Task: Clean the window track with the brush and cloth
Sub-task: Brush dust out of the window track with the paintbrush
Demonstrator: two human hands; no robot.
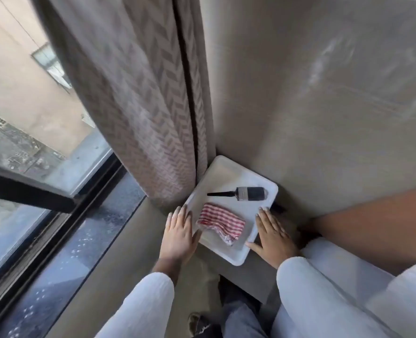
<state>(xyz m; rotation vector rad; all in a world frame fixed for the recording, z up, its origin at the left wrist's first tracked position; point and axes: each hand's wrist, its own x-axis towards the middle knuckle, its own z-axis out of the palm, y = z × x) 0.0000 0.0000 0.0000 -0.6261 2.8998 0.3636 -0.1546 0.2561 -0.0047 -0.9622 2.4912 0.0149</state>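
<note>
Nearest, two white sleeves [141, 306] come in from the bottom edge, with dark trousers and a shoe toe between them over the floor. Left hand [179, 234] lies flat, fingers together and extended, palm down along the left rim of a white tray [236, 258]; thumb touches the tray edge, nothing gripped. Right hand [273, 236] is flat too, fingers together, pressed against the tray's right rim, thumb at the near right corner, holding nothing. The tray sits on a beige sill ledge [133, 240], near corner overhanging toward the person. In the tray, a folded red-and-white striped cloth [220, 222] lies between the two hands, just beside the left hand's fingers, not touched. Past it, a black-handled paintbrush [241, 193] lies crosswise, handle pointing left, dark bristles toward the right, well beyond both sets of fingertips, apart from the cloth. Open tray floor remains behind the brush. Left of the ledge runs the dark window track [55, 230], dusty and speckled, with free ledge between it and the left hand. A patterned curtain [138, 106] hangs down to the tray's far left edge, crowding it. A beige wall [312, 93] closes off the far and right sides; glass and a building lie beyond at left.
</note>
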